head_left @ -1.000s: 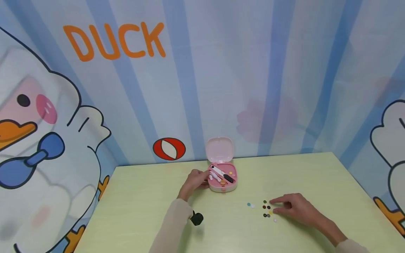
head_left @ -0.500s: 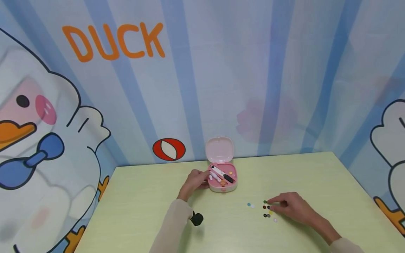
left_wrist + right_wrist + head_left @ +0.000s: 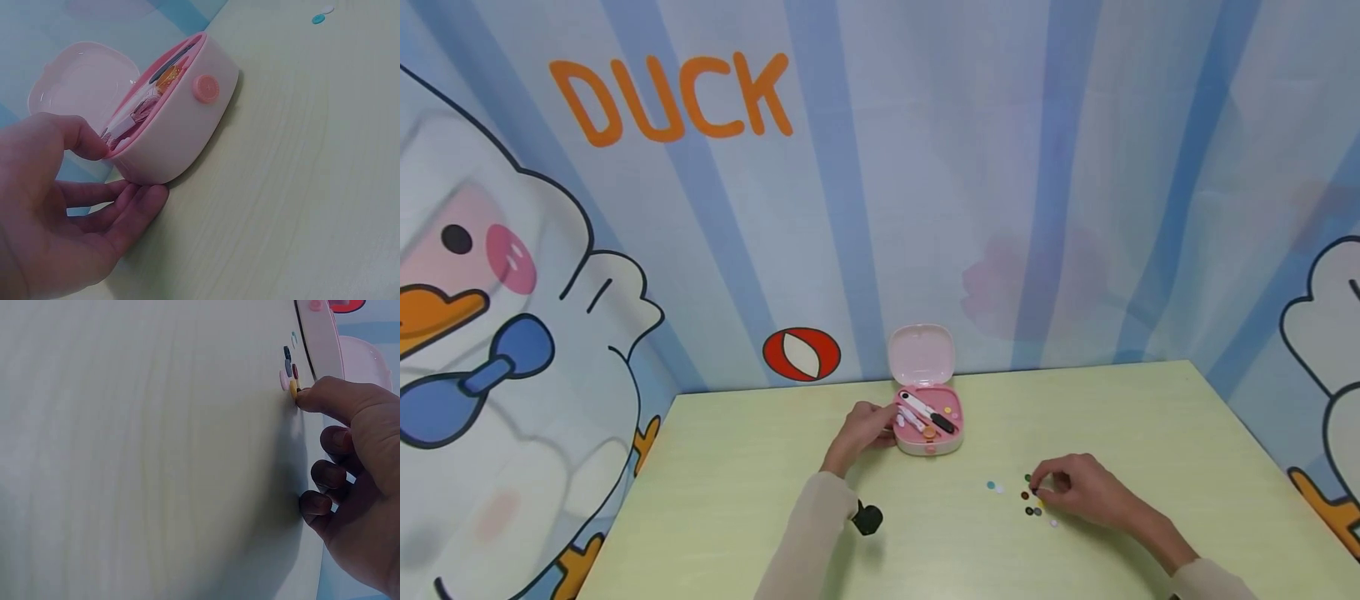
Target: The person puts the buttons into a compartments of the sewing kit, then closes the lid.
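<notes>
An open pink-and-white sewing kit box (image 3: pixel 917 447) stands at the back of the table, its lid (image 3: pixel 921 354) raised. My left hand (image 3: pixel 859 427) holds its left side; in the left wrist view one bent digit lies on the box's rim and other fingers touch the lower wall (image 3: pixel 181 137). To the right, my right hand (image 3: pixel 1084 490) pinches a small dark button (image 3: pixel 1034 491) between thumb and forefinger, at table level. The fingertips mostly hide it. Close by lie a green button (image 3: pixel 1027 477), a brown-red button (image 3: pixel 1025 496) and a yellow button (image 3: pixel 1041 503).
Several more buttons lie around, among them a black button (image 3: pixel 1029 511), a pale pink button (image 3: pixel 1054 523) and a blue button (image 3: pixel 991 485) beside a white one. Inside the box are a white tool with a black end (image 3: pixel 942 423) and an orange round item (image 3: pixel 929 433). A patterned curtain (image 3: pixel 917 167) hangs behind.
My right hand has moved left over the buttons, and its thumb and forefinger have closed on the dark one. The brown-red button has shifted slightly. My left hand stays at the box.
</notes>
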A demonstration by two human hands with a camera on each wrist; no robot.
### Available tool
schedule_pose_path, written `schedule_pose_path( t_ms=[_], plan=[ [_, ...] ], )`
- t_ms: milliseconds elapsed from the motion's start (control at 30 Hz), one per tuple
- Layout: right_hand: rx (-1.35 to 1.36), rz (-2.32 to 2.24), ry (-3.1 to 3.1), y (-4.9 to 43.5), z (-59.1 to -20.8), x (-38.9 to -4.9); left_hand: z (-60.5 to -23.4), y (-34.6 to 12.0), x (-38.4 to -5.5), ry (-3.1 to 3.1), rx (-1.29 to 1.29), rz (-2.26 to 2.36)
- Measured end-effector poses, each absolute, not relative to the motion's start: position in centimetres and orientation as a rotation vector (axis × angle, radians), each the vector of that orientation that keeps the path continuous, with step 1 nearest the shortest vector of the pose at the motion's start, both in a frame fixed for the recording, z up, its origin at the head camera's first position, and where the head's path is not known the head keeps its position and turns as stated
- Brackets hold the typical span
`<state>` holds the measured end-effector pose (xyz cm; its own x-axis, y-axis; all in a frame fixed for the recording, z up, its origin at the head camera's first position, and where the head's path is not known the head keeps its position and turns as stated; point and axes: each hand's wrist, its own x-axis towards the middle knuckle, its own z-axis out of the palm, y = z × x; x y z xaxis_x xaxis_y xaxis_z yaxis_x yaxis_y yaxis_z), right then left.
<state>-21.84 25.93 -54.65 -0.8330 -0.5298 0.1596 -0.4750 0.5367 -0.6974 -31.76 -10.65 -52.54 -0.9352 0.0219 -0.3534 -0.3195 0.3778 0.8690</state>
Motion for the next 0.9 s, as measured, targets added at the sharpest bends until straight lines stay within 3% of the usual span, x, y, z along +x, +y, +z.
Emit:
schedule_pose_path(
  t_ms=[900],
  plan=[
    [-0.935, -1.060, 2.659, 25.3, -52.6, -24.5, -52.4, -10.8, -31.7, 2.326, -0.226, 1.583]
  ],
)
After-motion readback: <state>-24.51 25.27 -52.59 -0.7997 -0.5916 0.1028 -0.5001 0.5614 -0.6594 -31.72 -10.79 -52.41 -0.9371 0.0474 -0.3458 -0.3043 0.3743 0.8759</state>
